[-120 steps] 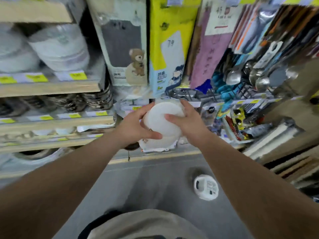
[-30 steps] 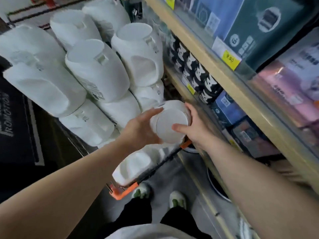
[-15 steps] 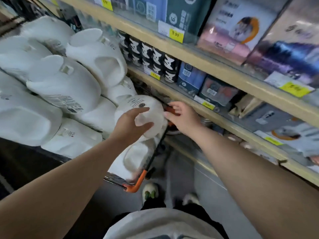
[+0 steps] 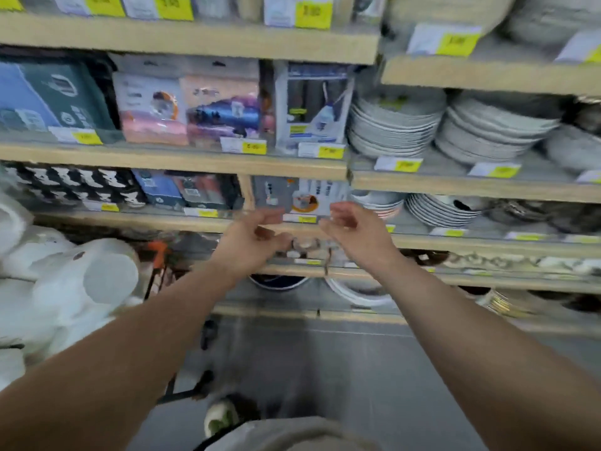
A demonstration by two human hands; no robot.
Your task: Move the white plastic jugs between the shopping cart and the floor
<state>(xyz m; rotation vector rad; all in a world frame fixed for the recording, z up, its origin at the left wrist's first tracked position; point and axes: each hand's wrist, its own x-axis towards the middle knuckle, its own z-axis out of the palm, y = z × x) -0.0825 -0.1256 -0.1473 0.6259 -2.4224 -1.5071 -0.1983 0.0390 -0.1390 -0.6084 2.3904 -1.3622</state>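
At the left edge of the view we find the white jugs (image 4: pixel 65 288) heaped on their sides in the shopping cart (image 4: pixel 156 255), of which only an orange corner piece and some dark wire show. We judge the heap to be the chief risk: the nearest jug lies at the outer side of the pile with its round base facing us, and a knock from the left forearm, or a careless pull on a lower jug, could roll it off onto the floor (image 4: pixel 325 369). The shelves (image 4: pixel 195 157) stand just behind both hands and carry stacked plates (image 4: pixel 396 125); a wide swing with a jug could strike them.

We note both hands raised between cart and shelves, well clear of the jugs. The left hand (image 4: pixel 257 236) is loosely curled and grips nothing; the right hand (image 4: pixel 351 226) is open with fingers bent, likewise empty.

Motion blur smears everything. We cannot count the jugs, read the price tags, or see the cart's frame or wheels. Any jug standing on the floor lies outside the view.
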